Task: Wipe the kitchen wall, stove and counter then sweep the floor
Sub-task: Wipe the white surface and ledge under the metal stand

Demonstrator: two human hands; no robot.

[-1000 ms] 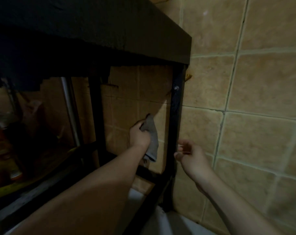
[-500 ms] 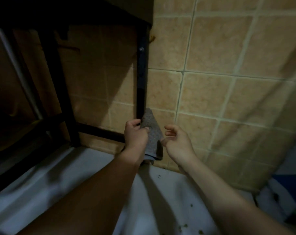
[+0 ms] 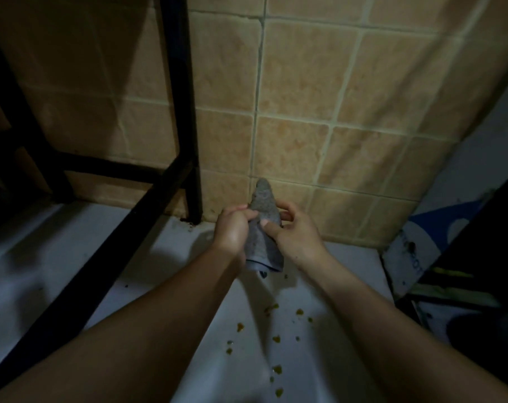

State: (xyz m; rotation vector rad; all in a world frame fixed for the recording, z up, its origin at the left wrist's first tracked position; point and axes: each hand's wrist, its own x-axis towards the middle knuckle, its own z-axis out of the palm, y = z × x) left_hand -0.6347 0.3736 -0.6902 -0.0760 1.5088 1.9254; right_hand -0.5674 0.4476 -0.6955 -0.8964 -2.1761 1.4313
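Tan tiled wall [image 3: 299, 91] above a white tabletop [image 3: 165, 257], dimly lit. Grey cloth [image 3: 263, 225] held upright between both hands, just in front of the wall's base, above the tabletop. Left hand [image 3: 232, 228] curled round its left edge; right hand [image 3: 295, 231] pinching its right side. Black metal rack frame [image 3: 183, 112] standing at left. Yellowish-brown spatters [image 3: 276, 338] dotted across the tabletop nearer the camera.
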